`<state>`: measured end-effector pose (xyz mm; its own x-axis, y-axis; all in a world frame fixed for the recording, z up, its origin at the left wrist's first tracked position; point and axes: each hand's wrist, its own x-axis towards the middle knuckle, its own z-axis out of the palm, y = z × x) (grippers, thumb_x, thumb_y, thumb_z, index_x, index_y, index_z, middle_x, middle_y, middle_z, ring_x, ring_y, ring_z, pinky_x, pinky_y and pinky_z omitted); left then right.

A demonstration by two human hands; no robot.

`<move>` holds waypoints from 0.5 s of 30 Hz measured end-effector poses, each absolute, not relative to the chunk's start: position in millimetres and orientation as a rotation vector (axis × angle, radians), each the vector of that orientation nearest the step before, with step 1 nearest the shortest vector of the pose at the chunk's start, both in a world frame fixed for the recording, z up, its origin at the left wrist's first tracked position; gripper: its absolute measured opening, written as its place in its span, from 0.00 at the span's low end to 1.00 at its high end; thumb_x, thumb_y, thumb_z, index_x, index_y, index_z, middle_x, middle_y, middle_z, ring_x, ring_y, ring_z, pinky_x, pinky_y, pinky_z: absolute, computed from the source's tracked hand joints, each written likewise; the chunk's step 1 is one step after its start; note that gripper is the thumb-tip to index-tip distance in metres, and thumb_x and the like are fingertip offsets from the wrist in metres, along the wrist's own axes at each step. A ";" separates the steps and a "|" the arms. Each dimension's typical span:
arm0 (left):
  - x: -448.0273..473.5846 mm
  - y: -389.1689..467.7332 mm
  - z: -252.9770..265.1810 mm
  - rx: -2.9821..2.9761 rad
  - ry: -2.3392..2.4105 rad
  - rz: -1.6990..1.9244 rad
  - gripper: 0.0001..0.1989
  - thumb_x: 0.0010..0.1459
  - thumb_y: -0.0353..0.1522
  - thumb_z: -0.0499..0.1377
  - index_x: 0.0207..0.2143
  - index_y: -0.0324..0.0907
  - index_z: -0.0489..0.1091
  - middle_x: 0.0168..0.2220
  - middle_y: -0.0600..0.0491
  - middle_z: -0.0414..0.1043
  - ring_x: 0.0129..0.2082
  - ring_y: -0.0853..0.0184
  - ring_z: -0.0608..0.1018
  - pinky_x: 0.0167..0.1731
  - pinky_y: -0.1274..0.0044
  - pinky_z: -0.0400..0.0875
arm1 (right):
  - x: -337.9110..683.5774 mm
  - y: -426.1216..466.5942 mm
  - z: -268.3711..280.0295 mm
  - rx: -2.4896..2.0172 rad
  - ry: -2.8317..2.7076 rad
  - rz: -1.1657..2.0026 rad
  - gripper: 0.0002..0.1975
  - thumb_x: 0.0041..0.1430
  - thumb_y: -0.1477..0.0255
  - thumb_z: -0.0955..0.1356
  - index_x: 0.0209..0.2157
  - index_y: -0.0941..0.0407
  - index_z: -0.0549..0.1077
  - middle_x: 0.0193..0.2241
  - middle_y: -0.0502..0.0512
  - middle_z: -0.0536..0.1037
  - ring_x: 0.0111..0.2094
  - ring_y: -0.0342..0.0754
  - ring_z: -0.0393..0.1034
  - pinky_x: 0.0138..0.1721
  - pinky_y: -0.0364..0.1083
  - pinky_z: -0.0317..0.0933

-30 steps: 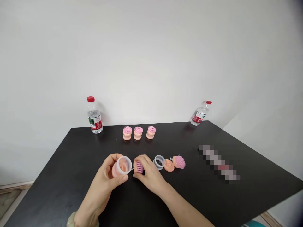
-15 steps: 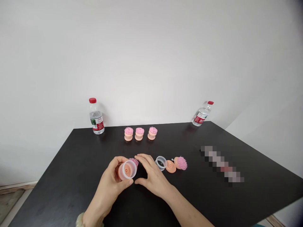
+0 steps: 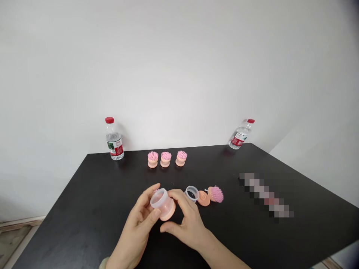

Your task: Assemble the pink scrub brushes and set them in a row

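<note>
At the bottom centre of the frame, a small cup (image 3: 164, 206) is held by the left hand (image 3: 141, 218), pinched between thumb and fingers, with its pale rim tipped toward the upper left and its peach base toward the lower right. The right hand (image 3: 189, 222) is curved beside the base, thumb and fingers spread apart; whether the cup is touched by its fingers cannot be told. The cup can be judged light, thin-walled plastic, fairly stiff but perhaps squeezable at the rim, and smooth enough to slip; it is best gripped around the body, below the rim. A little pink is glimpsed behind the left fingers. Right of centre on the black worktop (image 3: 78, 211), a clear ring (image 3: 192, 192), a peach disc (image 3: 204, 199) and a loose brush head (image 3: 215, 194) are laid close together. Farther off, three upright brushes (image 3: 165, 159) are lined up, and by the wall (image 3: 179, 74) two bottles (image 3: 114, 144) are placed, the right one tilted.
</note>
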<state>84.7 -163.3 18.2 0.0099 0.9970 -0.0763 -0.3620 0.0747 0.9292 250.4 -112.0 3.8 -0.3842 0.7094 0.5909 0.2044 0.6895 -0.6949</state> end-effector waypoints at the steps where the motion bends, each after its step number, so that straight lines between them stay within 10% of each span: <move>1: 86.4 -164.1 17.3 0.904 0.977 1.284 0.30 0.57 0.46 0.65 0.60 0.52 0.65 0.59 0.47 0.70 0.60 0.53 0.71 0.58 0.66 0.65 | 250.0 -112.5 3.2 -0.729 -1.928 0.625 0.27 0.55 0.49 0.73 0.47 0.54 0.70 0.41 0.59 0.78 0.39 0.55 0.75 0.40 0.52 0.71; 9: 81.6 -163.9 21.4 1.294 1.206 1.301 0.17 0.58 0.43 0.65 0.46 0.48 0.69 0.41 0.54 0.74 0.39 0.64 0.77 0.39 0.75 0.74 | 253.0 -115.8 10.8 -0.660 -2.072 0.571 0.24 0.60 0.69 0.74 0.57 0.52 0.69 0.46 0.60 0.75 0.46 0.55 0.73 0.46 0.52 0.71; 15: 85.8 -162.5 21.3 1.297 1.313 1.375 0.17 0.55 0.43 0.66 0.42 0.46 0.68 0.37 0.54 0.76 0.36 0.65 0.78 0.35 0.76 0.75 | 254.0 -115.1 9.8 -0.696 -1.998 0.698 0.28 0.56 0.56 0.75 0.54 0.53 0.71 0.45 0.60 0.77 0.43 0.54 0.75 0.45 0.51 0.73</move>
